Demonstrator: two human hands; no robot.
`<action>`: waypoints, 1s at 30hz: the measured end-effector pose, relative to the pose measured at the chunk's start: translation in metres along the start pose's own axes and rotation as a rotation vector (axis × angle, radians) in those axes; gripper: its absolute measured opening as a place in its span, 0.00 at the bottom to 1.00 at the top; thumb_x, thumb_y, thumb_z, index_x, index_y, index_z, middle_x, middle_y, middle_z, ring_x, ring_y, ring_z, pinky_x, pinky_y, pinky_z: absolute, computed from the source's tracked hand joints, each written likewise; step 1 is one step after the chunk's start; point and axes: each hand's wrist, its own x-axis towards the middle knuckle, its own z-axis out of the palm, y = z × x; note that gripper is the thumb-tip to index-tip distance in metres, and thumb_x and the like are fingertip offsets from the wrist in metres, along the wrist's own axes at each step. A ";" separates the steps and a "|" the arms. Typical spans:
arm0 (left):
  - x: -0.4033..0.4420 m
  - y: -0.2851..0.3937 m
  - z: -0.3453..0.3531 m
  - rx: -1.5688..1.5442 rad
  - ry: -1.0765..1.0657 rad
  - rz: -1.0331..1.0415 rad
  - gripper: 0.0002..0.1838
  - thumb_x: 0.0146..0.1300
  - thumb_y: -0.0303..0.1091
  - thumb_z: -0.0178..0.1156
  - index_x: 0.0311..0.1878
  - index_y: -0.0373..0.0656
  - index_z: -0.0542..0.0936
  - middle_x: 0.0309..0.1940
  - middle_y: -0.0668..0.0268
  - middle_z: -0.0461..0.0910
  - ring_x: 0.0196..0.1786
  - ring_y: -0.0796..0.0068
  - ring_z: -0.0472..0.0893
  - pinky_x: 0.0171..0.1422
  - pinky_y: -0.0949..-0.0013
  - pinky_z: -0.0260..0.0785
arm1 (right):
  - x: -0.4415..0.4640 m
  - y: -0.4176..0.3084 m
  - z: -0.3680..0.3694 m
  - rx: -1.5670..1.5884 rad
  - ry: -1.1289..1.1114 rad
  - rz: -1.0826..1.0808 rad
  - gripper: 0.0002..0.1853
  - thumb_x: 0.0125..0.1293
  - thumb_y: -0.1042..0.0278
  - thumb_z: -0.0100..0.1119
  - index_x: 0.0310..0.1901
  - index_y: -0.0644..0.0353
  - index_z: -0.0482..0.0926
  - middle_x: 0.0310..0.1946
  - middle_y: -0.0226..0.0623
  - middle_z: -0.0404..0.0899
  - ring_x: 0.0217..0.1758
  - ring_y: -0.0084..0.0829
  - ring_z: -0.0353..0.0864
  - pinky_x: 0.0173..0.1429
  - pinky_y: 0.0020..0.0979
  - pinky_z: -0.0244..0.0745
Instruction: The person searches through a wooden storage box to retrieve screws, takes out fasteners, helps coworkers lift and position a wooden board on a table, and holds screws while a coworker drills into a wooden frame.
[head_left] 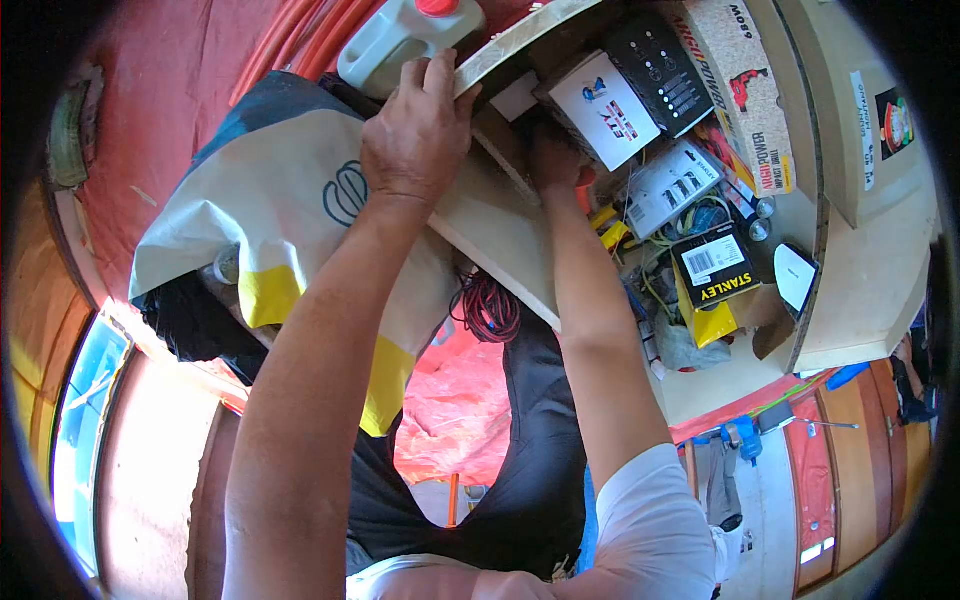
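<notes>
Right now, the left hand (pixel 415 140) is holding on to a big pale wooden box (pixel 500 235), with its fingers bent tight over the rim at the box's upper left corner. The box is in front of the person, tipped to a slant in the view, and lots of things are packed inside it. The right hand (pixel 555 160) is down in the box near that same left side, in a dark spot, so I cannot tell if its fingers are apart or closed on something. A small orange thing (pixel 586 178) is just beside its wrist. Next to this hand is a white card box with a blue picture (pixel 605 110), and it touches a black card box with small white pictures (pixel 660 70). A long tan card box with a red tool on it (pixel 745 90) is by the far edge. Nearer the box's right end are a pale grey flat pack (pixel 675 185), a black box with a white label and yellow letters (pixel 715 265), and a shiny yellow bag (pixel 712 325). Outside the box, a grey plastic jug with a red cap (pixel 405 45) is just past the left hand, and a loop of red and dark wire (pixel 487 308) is under the near edge
</notes>
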 end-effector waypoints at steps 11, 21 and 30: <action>0.001 0.001 -0.001 -0.034 -0.003 -0.015 0.19 0.62 0.43 0.57 0.53 0.48 0.71 0.43 0.59 0.77 0.39 0.53 0.81 0.37 0.56 0.75 | -0.043 0.003 -0.048 0.799 0.120 0.274 0.15 0.59 0.70 0.56 0.49 0.63 0.76 0.45 0.47 0.79 0.47 0.43 0.79 0.51 0.40 0.74; 0.000 0.002 -0.002 -0.009 -0.014 -0.014 0.20 0.61 0.43 0.58 0.55 0.47 0.70 0.45 0.58 0.77 0.40 0.52 0.80 0.39 0.56 0.75 | -0.085 -0.002 -0.087 2.315 -0.047 0.664 0.08 0.59 0.81 0.54 0.40 0.62 0.75 0.32 0.36 0.77 0.35 0.31 0.78 0.44 0.31 0.76; 0.001 0.005 -0.005 -0.009 -0.018 -0.009 0.20 0.62 0.44 0.57 0.55 0.47 0.70 0.44 0.58 0.77 0.40 0.52 0.80 0.38 0.55 0.74 | -0.094 0.000 -0.102 2.658 -0.180 0.494 0.09 0.59 0.79 0.57 0.42 0.61 0.76 0.33 0.36 0.78 0.35 0.26 0.78 0.49 0.35 0.77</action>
